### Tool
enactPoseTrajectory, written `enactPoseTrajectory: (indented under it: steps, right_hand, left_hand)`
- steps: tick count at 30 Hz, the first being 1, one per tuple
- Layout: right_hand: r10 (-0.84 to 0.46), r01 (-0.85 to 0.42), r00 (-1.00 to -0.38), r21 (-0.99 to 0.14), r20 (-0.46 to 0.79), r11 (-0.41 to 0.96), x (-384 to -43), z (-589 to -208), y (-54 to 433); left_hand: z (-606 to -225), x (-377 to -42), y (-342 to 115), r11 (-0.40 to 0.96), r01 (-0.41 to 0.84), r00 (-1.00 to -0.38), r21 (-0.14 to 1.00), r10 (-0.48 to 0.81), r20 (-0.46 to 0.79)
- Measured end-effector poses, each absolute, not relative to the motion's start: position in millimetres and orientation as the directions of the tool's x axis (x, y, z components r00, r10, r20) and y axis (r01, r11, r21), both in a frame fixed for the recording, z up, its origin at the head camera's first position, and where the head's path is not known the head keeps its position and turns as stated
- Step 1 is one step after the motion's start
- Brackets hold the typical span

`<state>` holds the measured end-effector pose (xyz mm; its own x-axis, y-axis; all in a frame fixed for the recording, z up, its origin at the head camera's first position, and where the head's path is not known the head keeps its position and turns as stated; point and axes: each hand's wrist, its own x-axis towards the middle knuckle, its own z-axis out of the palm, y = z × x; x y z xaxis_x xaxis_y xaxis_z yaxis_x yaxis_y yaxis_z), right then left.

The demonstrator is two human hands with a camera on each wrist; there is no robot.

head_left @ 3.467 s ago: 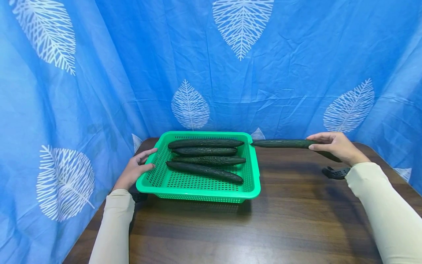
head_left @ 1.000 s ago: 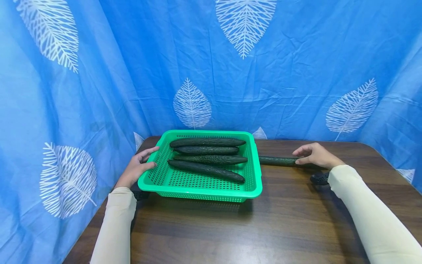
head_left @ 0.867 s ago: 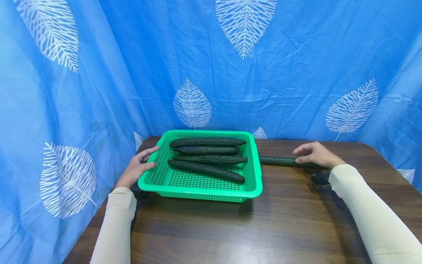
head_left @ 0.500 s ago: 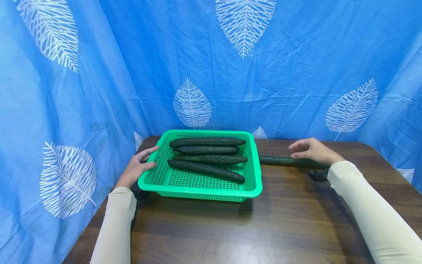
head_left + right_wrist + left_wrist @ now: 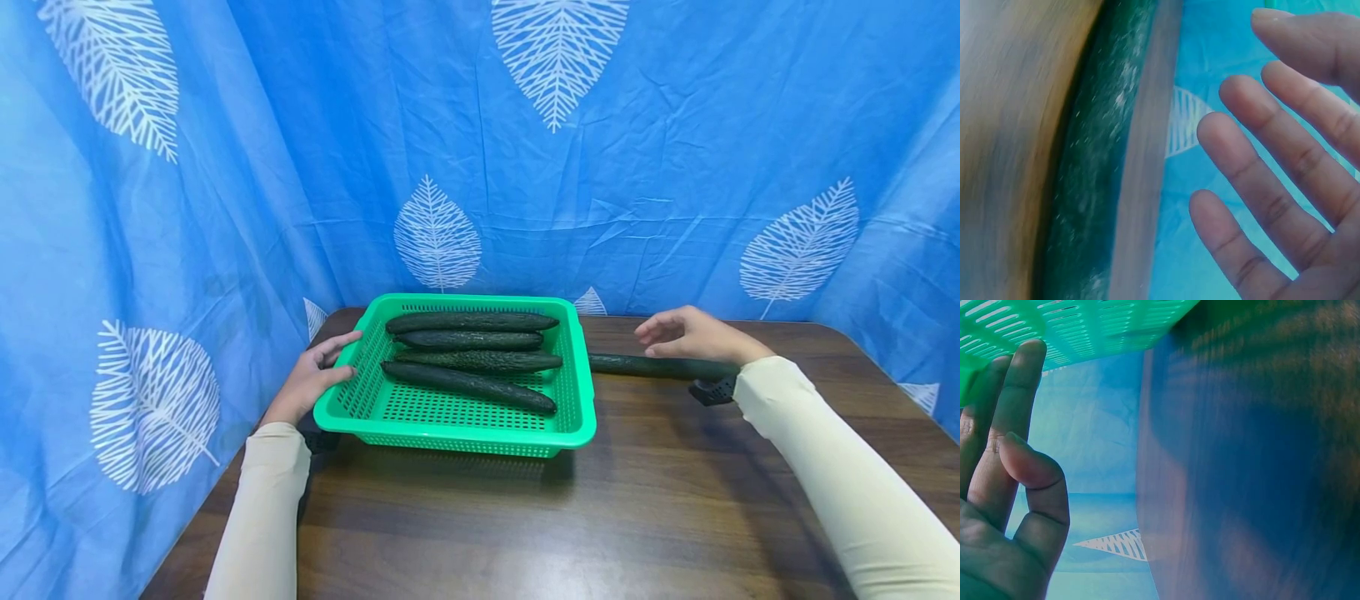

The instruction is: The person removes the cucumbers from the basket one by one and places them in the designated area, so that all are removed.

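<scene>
A green plastic basket with slotted walls stands on the table, several dark green cucumbers lying side by side inside. My left hand is at its left rim. In the left wrist view, fingertips touch the slotted wall, the fingers nearly straight and the thumb bent. One more cucumber lies on the table right of the basket, its left end hidden behind the basket's right side. Above that cucumber hovers my right hand, holding nothing; the right wrist view shows its fingers spread and apart from the cucumber.
The brown wooden table runs under everything. A blue curtain with white leaf prints hangs behind it and along both sides. Each wrist carries a black device below it.
My right hand has lowered the cucumber it gripped onto the table and let go of it, then drifted up and left toward the basket. The left hand stays at the rim.
</scene>
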<state>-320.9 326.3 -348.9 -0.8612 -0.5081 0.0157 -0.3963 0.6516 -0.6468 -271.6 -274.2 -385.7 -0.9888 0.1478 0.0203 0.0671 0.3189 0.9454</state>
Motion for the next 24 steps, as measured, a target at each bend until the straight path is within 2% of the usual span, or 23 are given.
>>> enactPoseTrajectory:
  steps: [15,24]
  right_hand:
    - [-0.596,-0.377,-0.802,-0.742,-0.037,0.554,-308.0,-325.8,291.9]
    - [-0.685,-0.416,-0.728,-0.782,-0.018,0.463,-300.8,-313.3,273.4]
  left_hand:
    - [-388.5,-272.5,-276.3,0.324,0.060,-0.989,0.944,0.145,0.013]
    - [-387.0,-273.1,-275.0,0.340,0.066,-0.990,0.938,0.143,0.017]
